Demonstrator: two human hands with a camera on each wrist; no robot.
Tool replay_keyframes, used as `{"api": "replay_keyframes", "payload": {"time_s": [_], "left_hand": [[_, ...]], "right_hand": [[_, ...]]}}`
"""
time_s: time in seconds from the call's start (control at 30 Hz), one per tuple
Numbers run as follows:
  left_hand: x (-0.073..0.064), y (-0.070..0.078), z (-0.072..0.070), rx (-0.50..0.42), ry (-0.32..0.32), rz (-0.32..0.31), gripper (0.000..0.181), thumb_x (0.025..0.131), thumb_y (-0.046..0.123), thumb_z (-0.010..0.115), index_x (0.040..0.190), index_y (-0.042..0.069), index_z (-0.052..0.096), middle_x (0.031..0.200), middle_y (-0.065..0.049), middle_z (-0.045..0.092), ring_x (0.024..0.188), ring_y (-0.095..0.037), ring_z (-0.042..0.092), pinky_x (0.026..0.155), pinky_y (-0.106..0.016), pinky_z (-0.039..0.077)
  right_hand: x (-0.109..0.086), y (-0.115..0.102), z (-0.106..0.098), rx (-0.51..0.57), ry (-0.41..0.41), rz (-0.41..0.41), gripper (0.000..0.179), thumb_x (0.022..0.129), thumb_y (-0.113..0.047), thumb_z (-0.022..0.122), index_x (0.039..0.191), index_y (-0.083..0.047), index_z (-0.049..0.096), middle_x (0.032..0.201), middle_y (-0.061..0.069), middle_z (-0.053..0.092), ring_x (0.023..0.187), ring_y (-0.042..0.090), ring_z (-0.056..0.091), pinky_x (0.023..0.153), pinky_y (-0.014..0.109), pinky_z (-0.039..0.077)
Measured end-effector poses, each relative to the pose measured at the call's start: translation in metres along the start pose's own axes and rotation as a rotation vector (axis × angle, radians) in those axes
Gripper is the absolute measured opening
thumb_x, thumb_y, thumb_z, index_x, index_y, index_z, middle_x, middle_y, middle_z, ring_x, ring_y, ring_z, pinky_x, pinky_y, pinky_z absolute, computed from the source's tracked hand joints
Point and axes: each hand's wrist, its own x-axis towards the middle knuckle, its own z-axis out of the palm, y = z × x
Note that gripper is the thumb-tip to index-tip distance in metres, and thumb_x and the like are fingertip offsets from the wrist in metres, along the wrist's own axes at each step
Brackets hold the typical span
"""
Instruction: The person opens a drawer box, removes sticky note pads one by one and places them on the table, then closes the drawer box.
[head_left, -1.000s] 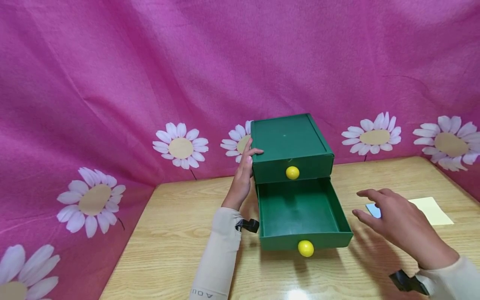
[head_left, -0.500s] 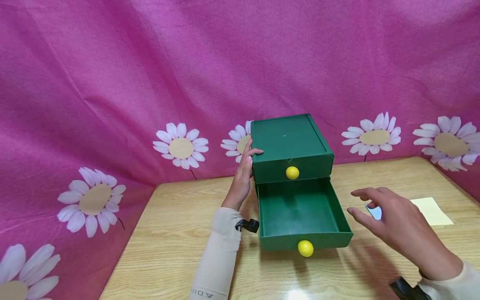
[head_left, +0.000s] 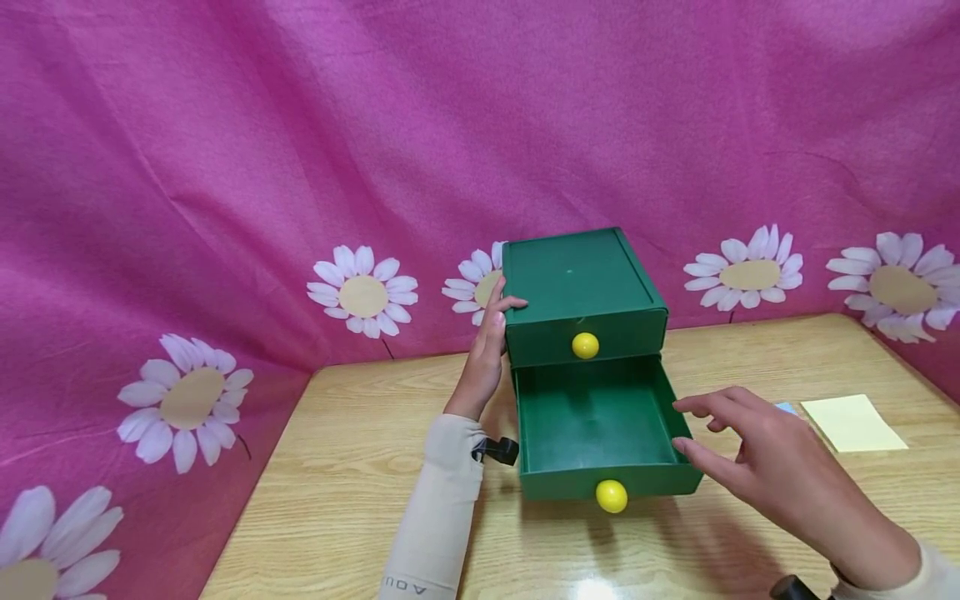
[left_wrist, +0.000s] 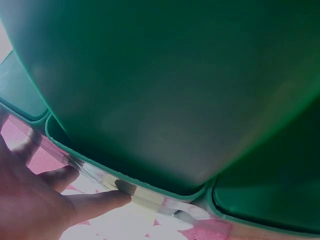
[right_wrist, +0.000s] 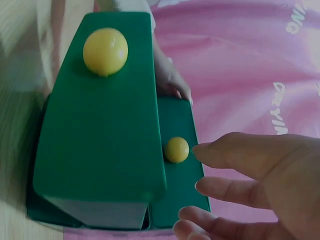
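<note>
A small green cabinet with two drawers stands on the table. Its lower drawer is pulled out, with nothing seen inside, while the upper drawer is closed. Each has a round yellow knob. Against the cabinet's left side rests my left hand, a finger over the top edge; in the left wrist view its fingers lie along the side. My right hand hovers by the right wall of the lower drawer, thumb and fingers apart, holding nothing. Whether its fingertips touch the wall I cannot tell.
A pale yellow pad of sticky notes lies on the wooden table to the right. A blue slip shows partly behind my right hand. A pink cloth with daisies hangs close behind the cabinet.
My right hand has moved left, from beside the blue slip to the lower drawer's right wall. My left hand, the cabinet and its drawers look unmoved.
</note>
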Motion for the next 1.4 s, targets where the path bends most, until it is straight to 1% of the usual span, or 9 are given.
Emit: {"api": "replay_keyframes", "payload": {"time_s": [0.27, 0.5, 0.73, 0.9, 0.97, 1.07, 1.2, 1.3, 1.4], "left_hand": [[0.001, -0.002, 0.0, -0.005, 0.004, 0.0, 0.041, 0.106, 0.023, 0.022, 0.139, 0.007, 0.039, 0.162, -0.001, 0.002, 0.146, -0.018, 0.009, 0.109, -0.056, 0.028], [-0.001, -0.001, -0.001, -0.008, 0.003, -0.002, 0.041, 0.106, 0.023, 0.021, 0.139, 0.006, 0.039, 0.162, -0.002, 0.002, 0.145, -0.018, 0.009, 0.108, -0.056, 0.029], [-0.001, 0.0, -0.001, -0.004, 0.007, 0.0, 0.041, 0.107, 0.023, 0.021, 0.139, 0.006, 0.039, 0.162, -0.003, 0.002, 0.146, -0.019, 0.008, 0.108, -0.057, 0.028], [0.0, -0.001, -0.001, -0.005, 0.002, -0.005, 0.042, 0.107, 0.024, 0.021, 0.139, 0.006, 0.039, 0.162, -0.002, 0.001, 0.146, -0.018, 0.008, 0.108, -0.058, 0.027], [0.0, -0.002, -0.001, -0.009, 0.002, -0.003, 0.042, 0.106, 0.024, 0.02, 0.139, 0.005, 0.039, 0.162, -0.002, 0.002, 0.146, -0.018, 0.007, 0.108, -0.057, 0.027], [0.001, -0.002, -0.001, -0.012, 0.003, 0.005, 0.042, 0.106, 0.023, 0.021, 0.139, 0.005, 0.039, 0.162, -0.002, 0.002, 0.145, -0.018, 0.008, 0.108, -0.057, 0.028], [0.001, -0.002, -0.001, -0.01, 0.002, 0.014, 0.041, 0.106, 0.022, 0.021, 0.139, 0.005, 0.039, 0.162, -0.002, 0.002, 0.145, -0.017, 0.008, 0.108, -0.057, 0.028], [0.0, -0.003, -0.001, -0.01, 0.001, 0.011, 0.041, 0.106, 0.023, 0.021, 0.139, 0.005, 0.039, 0.162, -0.002, 0.002, 0.145, -0.017, 0.008, 0.109, -0.057, 0.027], [0.0, -0.003, -0.001, -0.014, 0.001, 0.01, 0.041, 0.106, 0.023, 0.021, 0.139, 0.006, 0.039, 0.162, -0.002, 0.002, 0.145, -0.018, 0.008, 0.109, -0.057, 0.027]], "right_hand": [[-0.003, -0.013, 0.002, 0.06, 0.014, -0.046, 0.046, 0.065, -0.012, 0.087, 0.104, -0.026, 0.067, 0.092, -0.014, 0.06, 0.058, -0.005, 0.044, 0.048, 0.012, 0.034], [-0.005, -0.022, 0.004, 0.086, 0.012, -0.084, 0.048, 0.063, -0.011, 0.088, 0.103, -0.026, 0.068, 0.092, -0.017, 0.058, 0.062, -0.004, 0.044, 0.05, 0.01, 0.034], [-0.008, -0.031, 0.009, 0.073, -0.031, -0.133, 0.046, 0.064, -0.015, 0.088, 0.102, -0.029, 0.068, 0.091, -0.019, 0.058, 0.074, 0.0, 0.053, 0.056, 0.009, 0.04], [-0.01, -0.037, 0.012, 0.057, -0.144, -0.125, 0.037, 0.07, -0.024, 0.086, 0.101, -0.032, 0.067, 0.085, -0.024, 0.057, 0.073, -0.004, 0.053, 0.06, 0.016, 0.05], [-0.01, -0.039, 0.013, 0.07, -0.222, -0.1, 0.032, 0.075, -0.03, 0.083, 0.102, -0.033, 0.066, 0.084, -0.025, 0.057, 0.072, -0.005, 0.053, 0.061, 0.019, 0.052], [-0.009, -0.039, 0.013, 0.13, -0.382, -0.043, 0.029, 0.08, -0.037, 0.077, 0.106, -0.031, 0.065, 0.091, -0.023, 0.061, 0.075, -0.007, 0.055, 0.065, 0.021, 0.054], [-0.008, -0.036, 0.016, 0.178, -0.56, 0.029, 0.038, 0.084, -0.048, 0.069, 0.115, -0.027, 0.065, 0.101, -0.019, 0.064, 0.078, -0.006, 0.057, 0.068, 0.022, 0.055], [-0.009, -0.034, 0.019, 0.17, -0.632, 0.056, 0.044, 0.083, -0.056, 0.065, 0.118, -0.029, 0.064, 0.104, -0.018, 0.064, 0.081, -0.003, 0.057, 0.07, 0.028, 0.056], [-0.011, -0.033, 0.022, 0.168, -0.67, 0.061, 0.043, 0.083, -0.056, 0.065, 0.12, -0.035, 0.062, 0.105, -0.02, 0.063, 0.084, 0.001, 0.057, 0.071, 0.031, 0.057]]}}
